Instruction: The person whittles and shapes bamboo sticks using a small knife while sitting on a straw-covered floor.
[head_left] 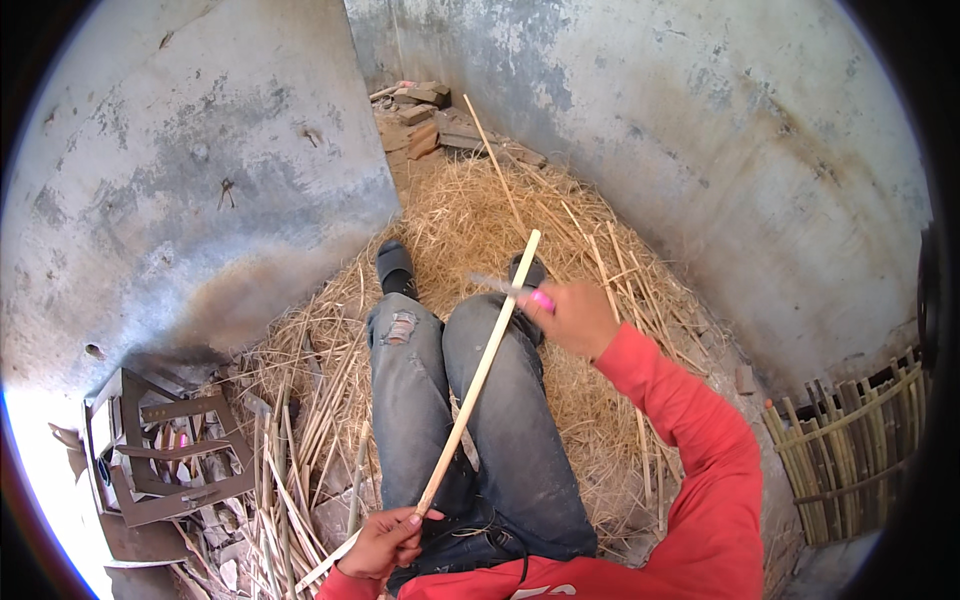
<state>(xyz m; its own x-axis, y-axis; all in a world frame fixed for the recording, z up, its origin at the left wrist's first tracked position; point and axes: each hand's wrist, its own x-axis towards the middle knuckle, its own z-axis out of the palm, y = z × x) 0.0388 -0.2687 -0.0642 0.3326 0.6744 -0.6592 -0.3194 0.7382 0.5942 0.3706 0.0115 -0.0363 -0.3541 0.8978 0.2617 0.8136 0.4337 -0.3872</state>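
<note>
A long pale strip of split wood or bamboo (478, 384) slants over my thighs, from near my lap up past my right knee. Its lower part is pinched between the thumb and fingers of my left hand (385, 542). Farther up, my right hand (580, 318) is closed round the bright pink handle of a knife (494, 284). The blade points left and crosses the strip near its far end; I cannot tell how deeply it bites. Faded jeans (415, 420), torn at one knee, lie under the strip.
Curly shavings (450, 205) cover the floor round my feet. Long split sticks (285, 480) lie at my left, beside a brown angular frame (185, 497). Bricks (425, 138) sit at the wall's corner. A slatted panel (850, 455) leans at the right. Stained walls (690, 130) close in both sides.
</note>
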